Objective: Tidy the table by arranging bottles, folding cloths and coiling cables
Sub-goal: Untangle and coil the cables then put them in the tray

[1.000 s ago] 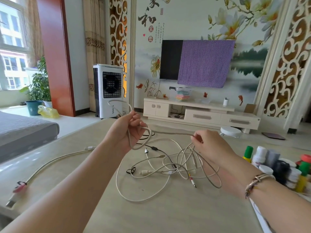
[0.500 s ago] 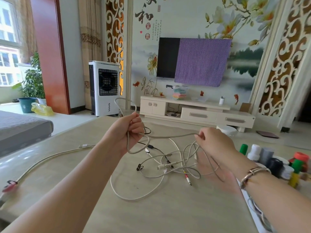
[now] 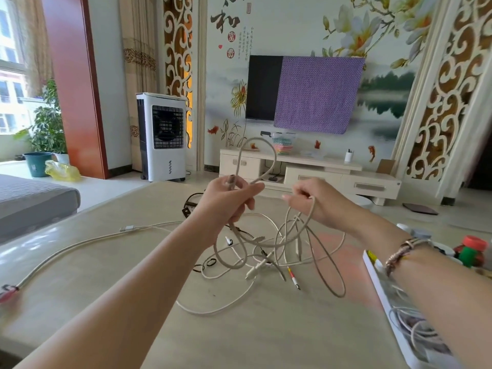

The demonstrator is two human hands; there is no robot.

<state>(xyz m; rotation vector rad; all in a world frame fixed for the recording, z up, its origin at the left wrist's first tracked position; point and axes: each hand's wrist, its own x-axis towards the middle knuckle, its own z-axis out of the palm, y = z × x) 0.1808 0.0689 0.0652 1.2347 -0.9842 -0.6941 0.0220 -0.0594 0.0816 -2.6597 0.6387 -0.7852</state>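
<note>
The left hand point(image 3: 230, 198) is raised over the middle of the table point(image 3: 266, 336), fingers curled round a grey cable point(image 3: 314, 225). One loop of that cable rises from the fist toward twelve o'clock; a second hangs from it toward six o'clock. The right hand point(image 3: 316, 201), just beside it at three o'clock, pinches the same cable with curled fingers, and from that pinch the cord drops in a long loop to the tabletop at about five o'clock. A bracelet point(image 3: 404, 251) circles the right wrist.

Under both hands lies a tangle of white cables point(image 3: 255, 265), loops crossing one another, with small plugs and a red-and-yellow connector point(image 3: 292, 275) among them; which cord is which cannot be followed. The hanging grey loops overlap this heap. At about eleven o'clock of the heap a black plug point(image 3: 190, 206) lies partly hidden behind the left wrist.

At nine o'clock a separate braided cable point(image 3: 80, 243) runs along the table to a red-tipped end at the left edge, well apart from the heap. At three to four o'clock, behind the right forearm, stand bottles point(image 3: 471, 251), one with a red cap, and a white tray point(image 3: 383, 299) holding more coiled cord.

Both forearms reach forward, left wrist bent upward, right wrist level.
</note>
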